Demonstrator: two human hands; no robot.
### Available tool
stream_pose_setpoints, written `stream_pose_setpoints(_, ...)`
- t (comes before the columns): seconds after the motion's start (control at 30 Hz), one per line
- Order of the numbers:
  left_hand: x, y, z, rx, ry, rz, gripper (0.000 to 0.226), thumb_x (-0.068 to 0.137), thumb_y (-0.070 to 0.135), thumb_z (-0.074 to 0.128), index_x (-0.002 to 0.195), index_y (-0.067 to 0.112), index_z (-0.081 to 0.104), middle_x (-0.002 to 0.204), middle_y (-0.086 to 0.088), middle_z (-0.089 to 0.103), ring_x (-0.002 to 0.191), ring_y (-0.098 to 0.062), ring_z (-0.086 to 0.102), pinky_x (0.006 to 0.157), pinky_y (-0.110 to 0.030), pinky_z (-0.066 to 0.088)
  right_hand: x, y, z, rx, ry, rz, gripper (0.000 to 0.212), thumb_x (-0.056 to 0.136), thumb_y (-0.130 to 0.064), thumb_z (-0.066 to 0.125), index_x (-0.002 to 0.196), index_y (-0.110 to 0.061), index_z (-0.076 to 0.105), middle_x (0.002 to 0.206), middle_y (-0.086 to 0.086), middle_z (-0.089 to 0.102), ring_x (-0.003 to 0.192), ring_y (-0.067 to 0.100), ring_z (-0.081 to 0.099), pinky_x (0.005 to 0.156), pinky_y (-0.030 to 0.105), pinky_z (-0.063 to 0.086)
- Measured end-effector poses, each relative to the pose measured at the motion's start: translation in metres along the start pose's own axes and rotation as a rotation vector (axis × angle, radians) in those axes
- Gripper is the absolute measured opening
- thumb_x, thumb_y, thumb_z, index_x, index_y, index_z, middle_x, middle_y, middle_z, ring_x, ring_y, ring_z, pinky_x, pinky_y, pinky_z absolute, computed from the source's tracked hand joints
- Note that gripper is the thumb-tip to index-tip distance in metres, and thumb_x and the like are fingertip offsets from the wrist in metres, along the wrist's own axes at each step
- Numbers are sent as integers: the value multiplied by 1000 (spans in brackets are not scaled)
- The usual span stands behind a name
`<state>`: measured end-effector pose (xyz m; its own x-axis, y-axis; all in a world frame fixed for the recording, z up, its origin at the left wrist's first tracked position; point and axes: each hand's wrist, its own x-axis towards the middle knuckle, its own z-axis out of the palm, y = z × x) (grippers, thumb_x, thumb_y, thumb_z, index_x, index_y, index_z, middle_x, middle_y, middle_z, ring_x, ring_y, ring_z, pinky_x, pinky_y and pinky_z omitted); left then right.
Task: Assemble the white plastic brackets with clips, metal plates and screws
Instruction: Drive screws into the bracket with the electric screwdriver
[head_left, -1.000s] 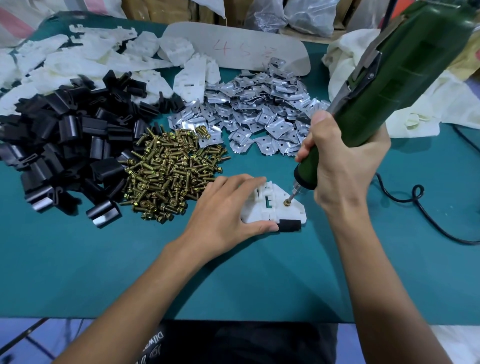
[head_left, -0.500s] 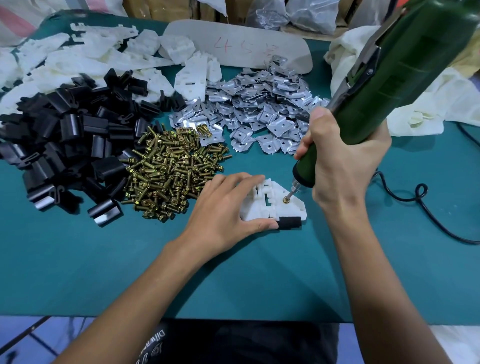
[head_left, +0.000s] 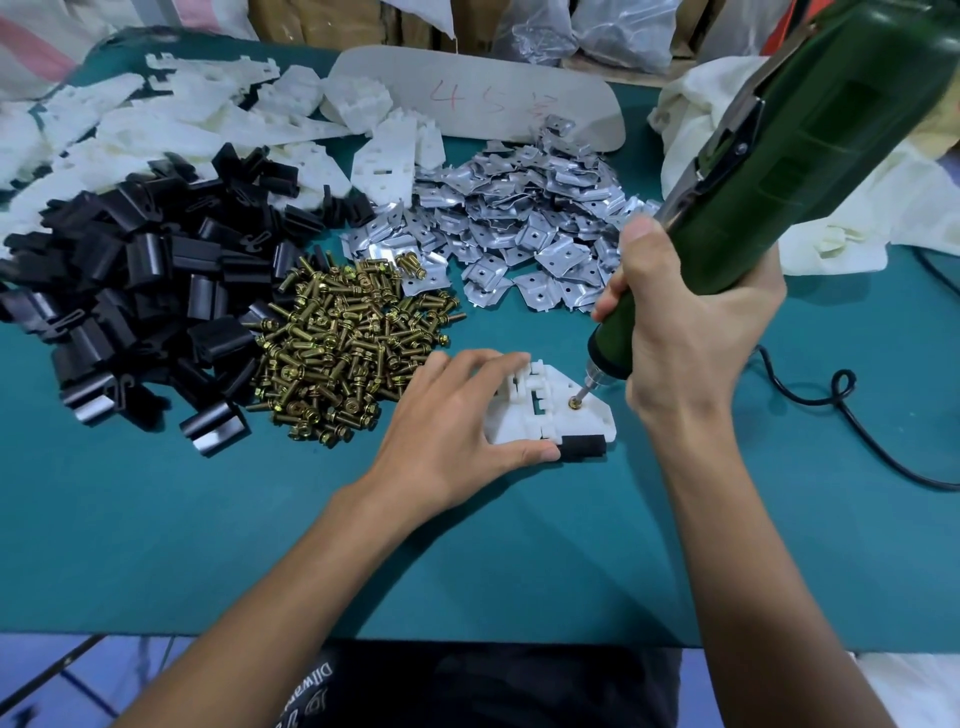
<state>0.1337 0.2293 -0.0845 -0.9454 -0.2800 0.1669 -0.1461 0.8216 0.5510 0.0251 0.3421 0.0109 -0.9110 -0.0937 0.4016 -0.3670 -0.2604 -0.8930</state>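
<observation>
At the middle of the green table (head_left: 519, 561), 1 white bracket (head_left: 550, 415) lies flat with a black clip (head_left: 582, 447) seated on its near edge, at about 5 o'clock on the part. A brass screw (head_left: 574, 401) stands in the hole toward the bracket's 2 o'clock corner, and the bit of the green electric screwdriver (head_left: 779, 171) sits in its head. I'd judge this piece nearly finished. The clip is on and the screw is under the bit, but I can't see any metal plate.

Plenty is left. From the bracket, the loose screws (head_left: 343, 358) lie at 9 o'clock, the black clips (head_left: 135, 291) farther out at 9 to 10, the metal plates (head_left: 524, 228) at 12, and the bare white brackets (head_left: 182, 119) at 11.

The left hand (head_left: 457, 421) lies spread over the bracket's left half, fingers straight and slightly apart, thumb pressed along the near edge beside the clip. The right hand (head_left: 696, 332) is wrapped round the screwdriver's lower barrel, fingers closed on it.
</observation>
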Motion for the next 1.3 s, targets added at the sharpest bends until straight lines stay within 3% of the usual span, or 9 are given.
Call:
stream_pose_setpoints(0.4,35,27,-42,72,-358,29,90,71,61,76,145,33,34,140,9,46,132,-15,32,111,-34,34,18,-25,-27,127,135,-15,47,76,-27,80,103,3,55,71,16,51,46,23,48,50,30,47)
stream_pose_setpoints(0.6,48,32,-47,477,-240,29,84,72,83,57,127,22,46,101,0,61,90,-26,59,73,-36,50,15,-36,-37,140,151,-29,41,78,-24,77,101,0,53,70,14,51,46,22,47,49,30,46)
stream_pose_setpoints(0.7,46,34,-50,682,-143,-43,88,75,90,41,122,15,44,67,5,49,56,-19,46,47,-26,27,12,-37,-38,125,142,-21,40,78,-25,78,99,0,54,70,15,50,46,23,48,48,29,46)
stream_pose_setpoints(0.83,42,38,-43,709,-92,-123,83,87,84,27,117,9,46,61,2,41,49,-17,39,46,-27,27,9,-34,-35,125,122,-1,45,78,-29,79,104,0,55,71,16,51,48,23,49,50,31,48)
stream_pose_setpoints(1.03,36,32,-56,350,-182,-80,51,97,60,40,134,24,41,92,4,57,91,-25,55,71,-37,39,9,-32,-35,122,109,0,44,78,-29,80,101,0,56,66,14,51,46,22,49,49,31,49)
stream_pose_setpoints(1.1,38,27,-65,326,-328,61,65,88,57,58,143,33,35,128,3,50,125,-22,40,100,-38,35,9,-31,-36,125,107,5,42,78,-29,80,98,-2,56,67,15,50,46,23,49,49,31,49)
stream_pose_setpoints(1.17,43,26,-65,302,-460,151,91,77,62,71,151,42,22,158,10,19,145,-11,10,119,-41,11,9,-30,-35,126,104,13,41,79,-29,80,98,-1,56,66,13,51,46,23,50,49,31,48)
stream_pose_setpoints(1.23,51,23,-56,305,-531,170,108,70,65,77,154,47,11,163,19,-1,149,-7,-8,119,-47,-3,9,-29,-33,132,99,30,41,78,-29,80,96,-1,56,64,11,52,46,23,49,49,31,48)
stream_pose_setpoints(1.3,57,19,-46,308,-566,168,112,66,72,76,155,46,13,166,14,5,151,-9,-5,118,-45,0,9,-27,-32,131,99,48,40,77,-30,79,94,-1,57,62,9,53,45,23,49,49,30,48)
